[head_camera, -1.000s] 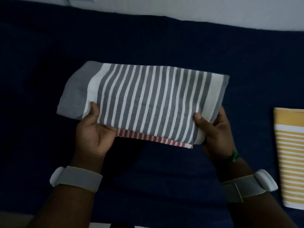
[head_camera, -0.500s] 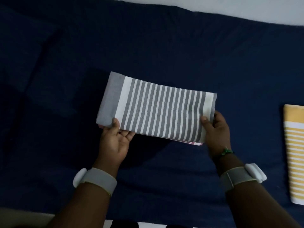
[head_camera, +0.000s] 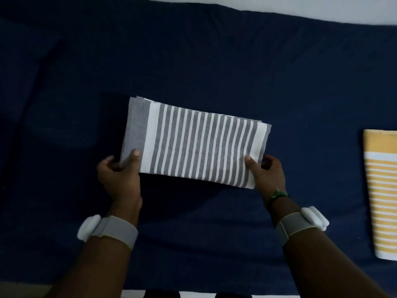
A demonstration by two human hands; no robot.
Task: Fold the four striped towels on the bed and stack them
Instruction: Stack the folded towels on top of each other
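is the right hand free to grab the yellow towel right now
Probably not: the right hand grips the grey towel. The yellow towel lies apart to its right, with only bare bed between.

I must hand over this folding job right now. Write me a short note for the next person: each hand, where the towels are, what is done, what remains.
Left hand: grips the near left corner of the folded grey striped towel, thumb on top.
Right hand: grips its near right corner, thumb on top.
Towels: the grey one is folded and held over the dark blue bed cover; layers show beneath its far edge, which towel cannot be told. The yellow striped towel lies flat at the right edge of the view, partly cut off.
Done: grey towel folded.
Left: set it down, stack the yellow one; other towels are not in view.
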